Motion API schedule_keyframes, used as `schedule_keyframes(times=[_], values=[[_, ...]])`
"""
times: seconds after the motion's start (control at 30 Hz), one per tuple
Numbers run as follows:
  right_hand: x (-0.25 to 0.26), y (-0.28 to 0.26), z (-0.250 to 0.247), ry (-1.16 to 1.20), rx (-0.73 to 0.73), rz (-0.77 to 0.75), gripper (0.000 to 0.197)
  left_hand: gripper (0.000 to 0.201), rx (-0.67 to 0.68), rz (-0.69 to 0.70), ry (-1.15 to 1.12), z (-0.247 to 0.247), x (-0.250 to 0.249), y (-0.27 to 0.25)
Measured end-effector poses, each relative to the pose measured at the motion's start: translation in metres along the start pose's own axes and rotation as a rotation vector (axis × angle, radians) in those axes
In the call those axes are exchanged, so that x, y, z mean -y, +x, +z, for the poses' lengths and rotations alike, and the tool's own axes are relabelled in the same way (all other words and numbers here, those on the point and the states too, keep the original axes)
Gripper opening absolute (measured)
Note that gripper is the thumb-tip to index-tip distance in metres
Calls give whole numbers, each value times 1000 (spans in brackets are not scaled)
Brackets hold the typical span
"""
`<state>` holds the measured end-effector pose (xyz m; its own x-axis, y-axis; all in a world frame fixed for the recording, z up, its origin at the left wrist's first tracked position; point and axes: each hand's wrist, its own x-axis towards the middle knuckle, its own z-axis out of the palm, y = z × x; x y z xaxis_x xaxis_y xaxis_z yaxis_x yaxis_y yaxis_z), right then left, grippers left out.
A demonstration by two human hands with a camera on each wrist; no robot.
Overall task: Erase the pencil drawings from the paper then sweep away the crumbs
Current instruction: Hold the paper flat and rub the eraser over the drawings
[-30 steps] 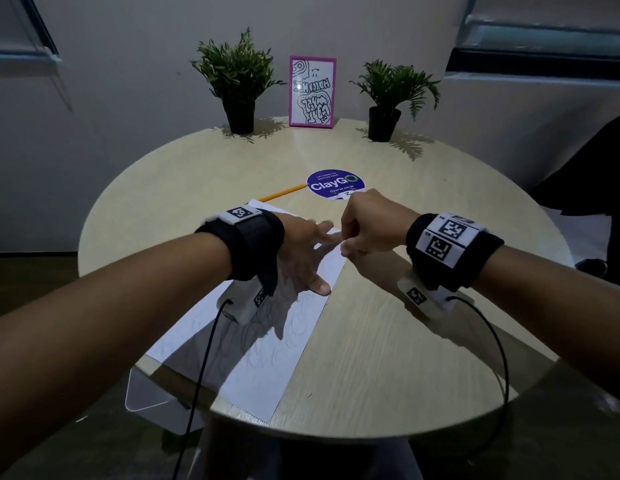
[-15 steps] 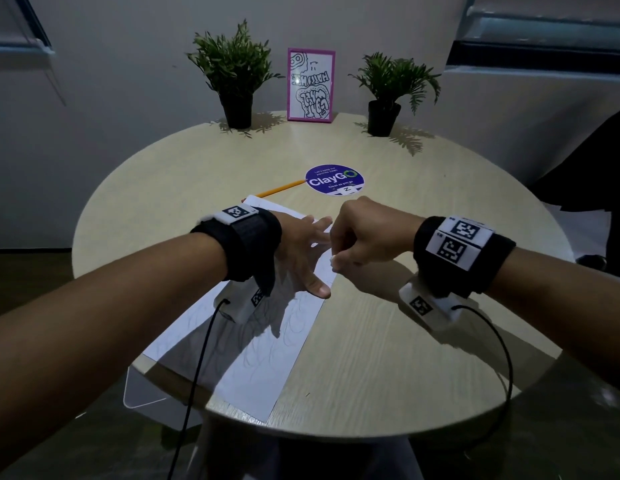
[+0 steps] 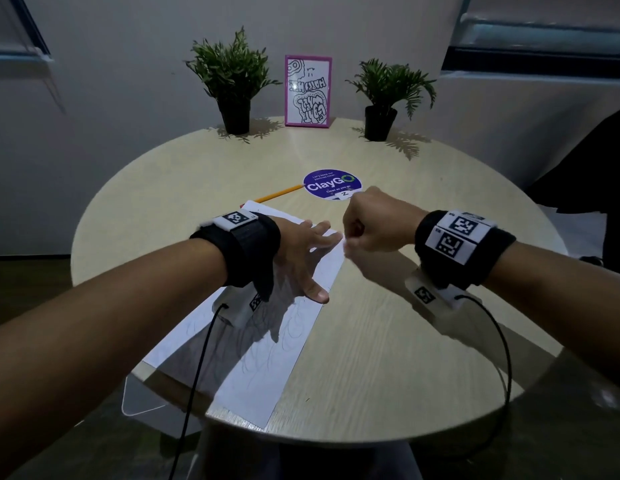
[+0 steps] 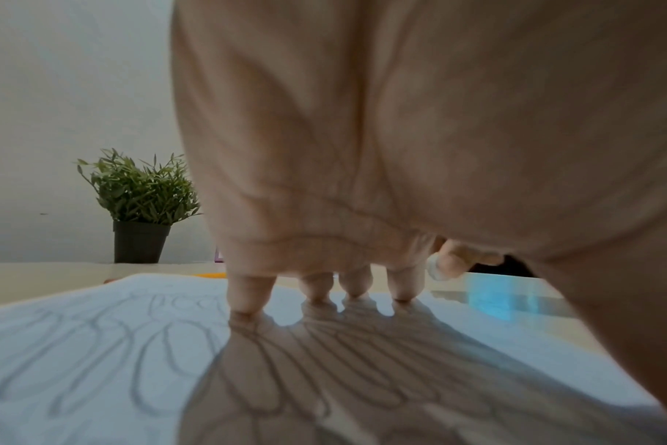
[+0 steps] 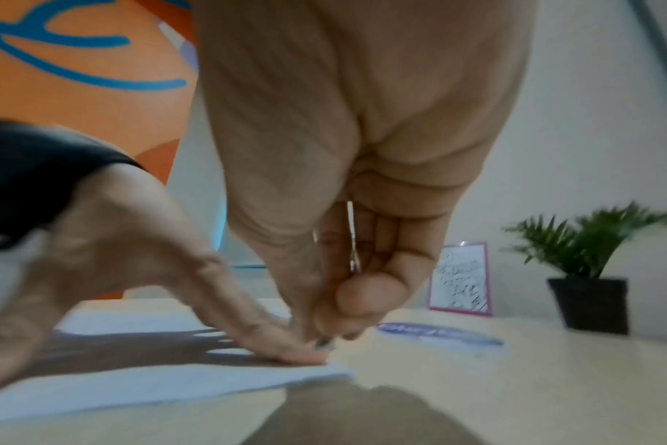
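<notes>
My left hand [image 3: 298,251] lies flat on the paper [image 3: 267,372], fingers [image 4: 250,296] straight and spread, tips pressing down near the sheet's far right corner, thumb out toward the right edge. Nothing is held in it. My right hand [image 3: 374,225] is curled into a loose fist just past that same corner, thumb and fingertips pinched on a small eraser [image 4: 435,268]. From the left wrist view it shows as a pale, rounded bit poking out of the pinch; from the right wrist view only a dark smudged tip [image 5: 324,343] sticks out below the fingers, right at the paper edge and beside my left fingertips. That view is blurred, so I can't tell whether the eraser touches the sheet.

The paper lies slantwise on the round wooden table [image 3: 388,358], its near corner at the table's front edge. Looping pencil drawings [image 4: 96,346] cover the sheet under and to the left of my left hand, and faint loops show on the near half in the head view. Crumbs are too small to make out.

A yellow pencil [image 3: 279,194] lies just beyond the paper's far end, its tip by a round purple sticker [image 3: 331,183]. At the back of the table stand two potted plants [image 3: 232,84] [image 3: 388,95] with a pink picture frame [image 3: 307,91] between them. Both wrists wear black bands [image 3: 461,247] with cables trailing off.
</notes>
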<state>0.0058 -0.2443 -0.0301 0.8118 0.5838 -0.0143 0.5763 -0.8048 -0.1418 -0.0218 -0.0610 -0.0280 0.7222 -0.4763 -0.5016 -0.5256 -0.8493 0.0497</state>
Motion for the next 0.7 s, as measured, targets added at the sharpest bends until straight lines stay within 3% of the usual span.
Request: schedule_keyframes(times=[0.07, 0.23, 0.5, 0.7], values=[[-9, 0, -7, 20, -55, 42, 15, 117, 2, -5, -17, 1, 2, 2], [14, -10, 2, 206, 137, -28, 16, 111, 18, 5, -72, 1, 6, 4], [-21, 17, -6, 27, 46, 170, 21, 120, 19, -29, -29, 3, 2, 5], [13, 11, -1, 159, 216, -28, 20, 104, 5, -23, -65, -2, -3, -7]])
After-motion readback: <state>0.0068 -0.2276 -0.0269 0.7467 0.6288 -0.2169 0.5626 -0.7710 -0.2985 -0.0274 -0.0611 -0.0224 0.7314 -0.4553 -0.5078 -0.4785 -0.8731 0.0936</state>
